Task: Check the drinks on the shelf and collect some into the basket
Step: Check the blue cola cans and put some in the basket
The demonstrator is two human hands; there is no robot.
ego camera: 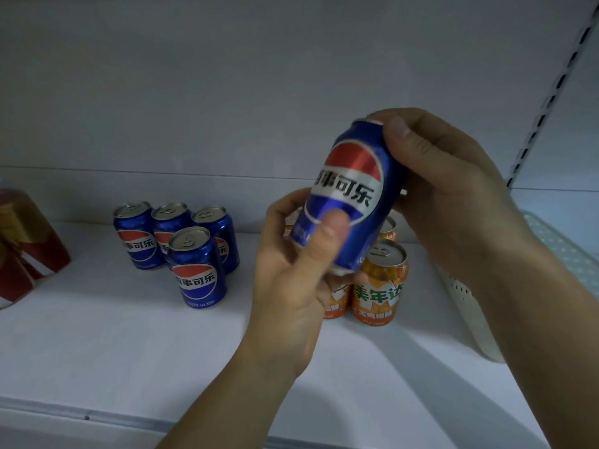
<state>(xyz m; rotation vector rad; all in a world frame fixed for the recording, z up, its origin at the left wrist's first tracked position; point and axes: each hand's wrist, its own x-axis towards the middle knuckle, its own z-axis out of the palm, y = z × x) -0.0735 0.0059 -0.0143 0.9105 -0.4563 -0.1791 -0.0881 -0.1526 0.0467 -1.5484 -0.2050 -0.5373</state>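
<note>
A blue cola can (353, 186) is held tilted in the air above the white shelf (129, 345). My left hand (291, 277) grips its lower end, thumb across the label. My right hand (453, 189) grips its upper end from the right. Several more blue cola cans (194, 267) stand upright at the shelf's middle left. Orange soda cans (379, 283) stand just behind and below my hands, partly hidden. A white perforated basket (557, 251) sits on the shelf at the right, largely covered by my right forearm.
A red and gold package (22, 244) stands at the shelf's left edge. The shelf's white back wall rises behind the cans, with a slotted upright rail (547, 102) at the right. The shelf's front lip (97, 416) runs along the bottom.
</note>
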